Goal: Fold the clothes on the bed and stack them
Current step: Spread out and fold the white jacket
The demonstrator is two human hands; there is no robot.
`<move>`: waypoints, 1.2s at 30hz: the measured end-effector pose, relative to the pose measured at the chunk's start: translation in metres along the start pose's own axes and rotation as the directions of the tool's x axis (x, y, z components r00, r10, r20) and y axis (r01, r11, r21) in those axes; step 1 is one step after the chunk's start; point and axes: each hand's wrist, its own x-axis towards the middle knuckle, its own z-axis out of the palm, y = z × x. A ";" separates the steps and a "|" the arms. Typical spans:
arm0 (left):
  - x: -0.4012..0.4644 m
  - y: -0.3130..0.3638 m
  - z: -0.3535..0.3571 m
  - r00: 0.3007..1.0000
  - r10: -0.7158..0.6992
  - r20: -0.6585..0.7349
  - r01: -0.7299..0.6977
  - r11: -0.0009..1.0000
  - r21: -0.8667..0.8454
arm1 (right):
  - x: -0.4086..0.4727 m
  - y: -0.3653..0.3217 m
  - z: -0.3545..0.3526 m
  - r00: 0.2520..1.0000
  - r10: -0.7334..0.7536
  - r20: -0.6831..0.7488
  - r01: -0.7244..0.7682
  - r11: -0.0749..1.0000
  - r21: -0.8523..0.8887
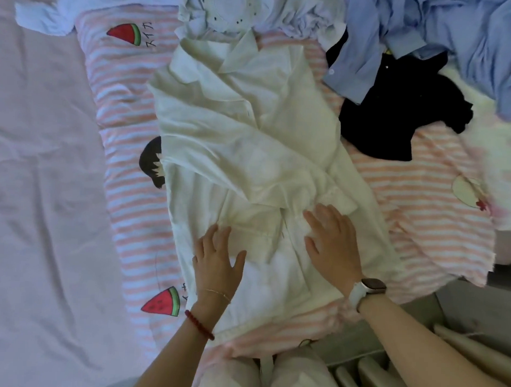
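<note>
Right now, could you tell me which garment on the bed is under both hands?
The cream collared shirt, spread flat mid-bed; the black garment and blue shirt lie crumpled and untouched beyond it.

My count across the bed: clothes, prints, hands and wrist wear.

I see one cream shirt (250, 141) spread flat, one black garment (396, 120), one blue shirt (413, 33) and one pale heap (226, 10) I cannot separate. The one striped blanket (130, 108) shows two watermelon prints (125, 34) (162, 303). My two hands, left hand (217, 261) and right hand (330, 242); two bracelets (199, 324) (217, 293), one watch (367, 288).
</note>
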 end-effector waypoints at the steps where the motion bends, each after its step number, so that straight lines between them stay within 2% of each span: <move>1: 0.001 0.005 -0.001 0.996 -0.091 0.005 0.091 0.995 -0.040 | -0.001 0.005 0.004 0.998 -0.032 0.045 0.034 0.999 -0.030; 3: 0.006 0.014 -0.005 0.967 -0.255 -0.018 0.253 0.965 -0.072 | -0.001 0.017 0.006 0.993 -0.029 0.113 0.036 0.998 -0.057; 5: 0.015 0.020 -0.011 0.946 -0.319 -0.054 0.314 0.946 -0.078 | 0.002 0.030 -0.001 0.991 -0.039 0.125 0.047 0.997 -0.066; 6: 0.019 0.022 -0.015 0.940 -0.333 -0.072 0.323 0.939 -0.122 | 0.005 0.038 -0.005 0.991 -0.057 0.124 0.067 0.995 -0.071; 8: 0.026 0.027 -0.022 0.937 -0.339 -0.087 0.297 0.901 -0.315 | 0.011 0.049 -0.009 0.989 -0.099 0.112 0.111 0.988 -0.107; 11: 0.028 0.034 -0.034 0.920 -0.383 -0.081 0.265 0.763 -0.590 | 0.021 0.059 -0.010 0.978 -0.161 0.136 0.176 0.979 -0.107; 13: 0.027 0.032 -0.040 0.874 -0.473 -0.107 0.271 0.658 -0.702 | 0.030 0.066 -0.011 0.970 -0.176 0.167 0.188 0.980 -0.062; 15: 0.026 0.027 -0.043 0.803 -0.585 -0.116 0.328 0.595 -0.734 | 0.037 0.076 -0.015 0.962 -0.217 0.164 0.225 0.974 -0.036; 18: 0.022 0.018 -0.042 0.740 -0.662 -0.118 0.514 0.670 -0.537 | 0.040 0.092 -0.023 0.952 -0.300 0.065 0.303 0.952 -0.035; 19: 0.021 0.019 -0.040 0.741 -0.660 -0.125 0.558 0.709 -0.431 | 0.037 0.095 -0.027 0.951 -0.306 0.047 0.308 0.951 -0.024; 21: 0.020 0.026 -0.035 0.790 -0.583 -0.189 0.546 0.809 -0.218 | 0.033 0.098 -0.033 0.952 -0.304 0.021 0.305 0.952 -0.040; 23: 0.026 0.036 -0.031 0.874 -0.411 -0.258 0.417 0.908 -0.034 | 0.034 0.091 -0.039 0.948 -0.318 -0.020 0.315 0.944 -0.098; 25: 0.038 0.047 -0.026 0.945 -0.174 -0.276 0.222 0.963 0.154 | 0.041 0.081 -0.037 0.936 -0.346 -0.061 0.339 0.935 -0.101; 27: 0.054 0.059 -0.025 0.983 0.004 -0.185 0.056 0.947 0.317 | 0.053 0.071 -0.032 0.919 -0.393 0.021 0.394 0.917 -0.065; 28: 0.061 0.064 -0.024 0.996 0.031 -0.088 0.005 0.924 0.381 | 0.057 0.067 -0.026 0.899 -0.423 0.111 0.430 0.902 -0.045; 30: 0.074 0.062 -0.018 0.996 -0.022 0.083 -0.018 0.890 0.457 | 0.062 0.067 -0.015 0.849 -0.425 0.313 0.460 0.887 -0.044; 32: 0.083 0.051 -0.014 0.961 -0.165 0.223 0.050 0.894 0.444 | 0.069 0.072 -0.010 0.832 -0.377 0.407 0.426 0.904 -0.035; 34: 0.085 0.047 -0.019 0.944 -0.207 0.257 0.083 0.903 0.423 | 0.072 0.070 -0.016 0.867 -0.401 0.296 0.426 0.904 -0.023; 36: 0.090 0.049 -0.029 0.975 -0.147 0.167 0.068 0.912 0.404 | 0.085 0.065 -0.027 0.903 -0.419 0.090 0.419 0.908 0.023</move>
